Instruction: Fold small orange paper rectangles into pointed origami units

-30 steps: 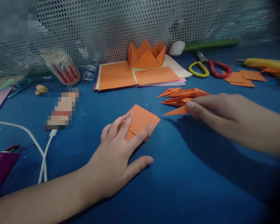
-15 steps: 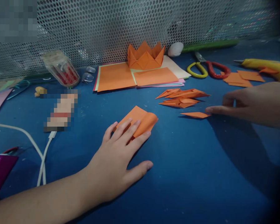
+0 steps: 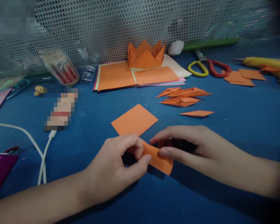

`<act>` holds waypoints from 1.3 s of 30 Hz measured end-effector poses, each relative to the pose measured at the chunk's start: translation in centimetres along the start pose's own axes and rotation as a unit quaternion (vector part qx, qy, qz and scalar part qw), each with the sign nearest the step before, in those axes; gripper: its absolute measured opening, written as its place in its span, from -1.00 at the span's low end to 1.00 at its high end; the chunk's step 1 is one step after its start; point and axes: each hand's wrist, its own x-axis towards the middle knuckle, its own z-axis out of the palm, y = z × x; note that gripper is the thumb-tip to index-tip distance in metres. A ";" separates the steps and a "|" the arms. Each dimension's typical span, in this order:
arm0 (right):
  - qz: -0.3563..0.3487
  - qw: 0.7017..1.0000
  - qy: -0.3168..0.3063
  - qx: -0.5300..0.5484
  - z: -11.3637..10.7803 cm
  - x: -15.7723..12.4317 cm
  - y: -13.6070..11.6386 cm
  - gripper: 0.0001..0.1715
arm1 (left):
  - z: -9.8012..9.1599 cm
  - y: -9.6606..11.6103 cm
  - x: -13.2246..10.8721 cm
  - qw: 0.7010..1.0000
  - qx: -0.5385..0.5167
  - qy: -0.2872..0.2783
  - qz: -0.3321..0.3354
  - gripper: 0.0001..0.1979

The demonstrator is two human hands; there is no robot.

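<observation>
Near the table's middle, my left hand [image 3: 122, 163] is closed in a pinch on a small sheet of orange paper [image 3: 162, 160], thumb and curled forefinger at its left end. My right hand [image 3: 193, 152] holds the same sheet from the right, thumb on its face and fingers curled behind the far edge; part of that grip is hidden. The sheet bends slightly between them. Just beyond lies another orange square of paper [image 3: 135, 119], flat on the blue table. Farther right is a single slim folded orange piece [image 3: 197, 114], with several folded orange pieces [image 3: 182, 96] behind it.
An orange paper crown [image 3: 146, 56] stands on stacked coloured sheets [image 3: 116, 76] by a perforated metal panel [image 3: 102, 28]. Scissors [image 3: 218, 68], orange squares [image 3: 239, 77] and a yellow glue gun [image 3: 263, 63] lie right. Left are a tilted jar [image 3: 63, 70] and white cable [image 3: 43, 158].
My right hand has come away from the slim folded piece to the front middle. My left hand has drawn a sheet toward me off the flat square, and both hands now hold it.
</observation>
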 end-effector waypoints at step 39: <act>-0.111 0.987 0.020 -0.117 0.4 -0.3 0.7 -0.68 | 0.3 -2.4 -0.9 0.968 0.214 0.009 0.134 -0.77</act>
